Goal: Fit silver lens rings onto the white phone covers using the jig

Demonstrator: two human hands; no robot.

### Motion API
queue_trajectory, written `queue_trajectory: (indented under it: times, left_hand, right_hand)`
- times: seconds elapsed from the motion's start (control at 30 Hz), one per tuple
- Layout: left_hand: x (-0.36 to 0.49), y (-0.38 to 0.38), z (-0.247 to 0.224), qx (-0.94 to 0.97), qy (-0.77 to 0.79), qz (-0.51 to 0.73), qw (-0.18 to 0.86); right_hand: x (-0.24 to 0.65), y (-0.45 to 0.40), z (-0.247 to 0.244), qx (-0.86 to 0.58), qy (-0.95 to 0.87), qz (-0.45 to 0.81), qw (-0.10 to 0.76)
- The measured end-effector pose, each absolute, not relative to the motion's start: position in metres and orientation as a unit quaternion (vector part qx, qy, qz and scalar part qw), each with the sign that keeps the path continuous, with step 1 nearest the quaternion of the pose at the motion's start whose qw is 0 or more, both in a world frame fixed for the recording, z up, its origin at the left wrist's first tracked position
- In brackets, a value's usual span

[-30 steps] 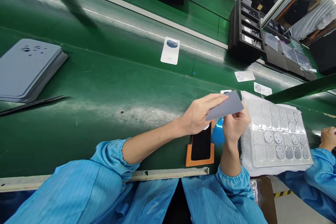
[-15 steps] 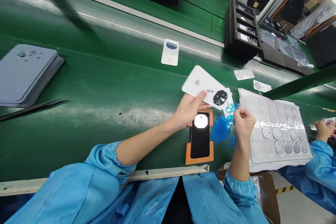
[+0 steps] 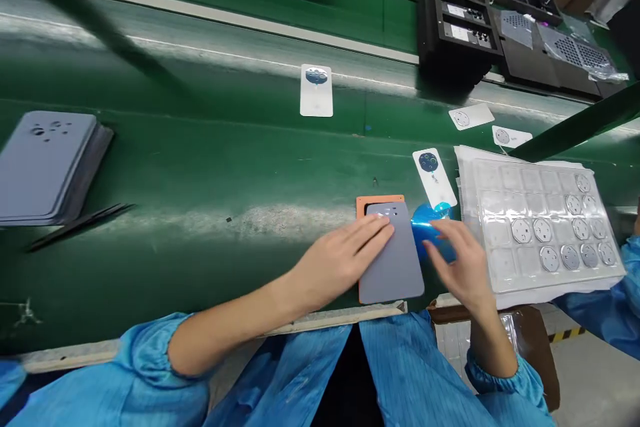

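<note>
My left hand (image 3: pixel 340 260) lies with its fingers stretched flat across the upper part of a grey phone back panel (image 3: pixel 397 270). The panel rests a little askew on an orange fixture (image 3: pixel 367 201), covering most of it; small holes show near its top edge, beside my fingertips. To the right, my right hand (image 3: pixel 465 270) hovers with thumb and fingers apart over crumpled blue film (image 3: pixel 423 225); whether it touches the film I cannot tell. Just above the film lies a white card (image 3: pixel 437 187) with a dark round camera-ring sticker on it.
A clear tray (image 3: pixel 505 203) with several silver discs stands at the right. Stacked grey panels (image 3: pixel 50 173) and black tweezers (image 3: pixel 80 225) lie at the left. Farther back are a white card (image 3: pixel 317 101), two smaller cards (image 3: pixel 475 115), a green bar (image 3: pixel 575 123) and black racks (image 3: pixel 445 40).
My left hand has come down from holding a white panel in the air to lying on a grey panel over the fixture. My right hand has opened from a pinch near the card.
</note>
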State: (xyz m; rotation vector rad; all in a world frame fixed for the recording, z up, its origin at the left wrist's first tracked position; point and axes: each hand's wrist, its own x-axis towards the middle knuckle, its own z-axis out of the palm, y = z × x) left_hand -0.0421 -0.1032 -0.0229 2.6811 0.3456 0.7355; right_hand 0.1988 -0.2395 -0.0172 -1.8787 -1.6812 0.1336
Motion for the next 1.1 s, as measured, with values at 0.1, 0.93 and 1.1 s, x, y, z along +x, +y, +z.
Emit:
queue_trajectory:
  times: [0.1, 0.93, 1.1]
  left_hand:
    - [-0.037, -0.118, -0.04, 0.966, 0.123, 0.224, 0.044]
    - [-0.036, -0.111, -0.068, 0.981, 0.149, 0.122, 0.025]
    - [-0.039, -0.112, -0.064, 0.984, 0.144, 0.088, 0.049]
  right_hand:
    - [0.185, -0.23, -0.024, -0.613, -0.751, 0.028, 0.244]
    - [0.188, -0.208, -0.05, -0.529, -0.846, -0.059, 0.036]
    - [0.185, -0.206, -0.05, -0.532, -0.847, -0.009, 0.024]
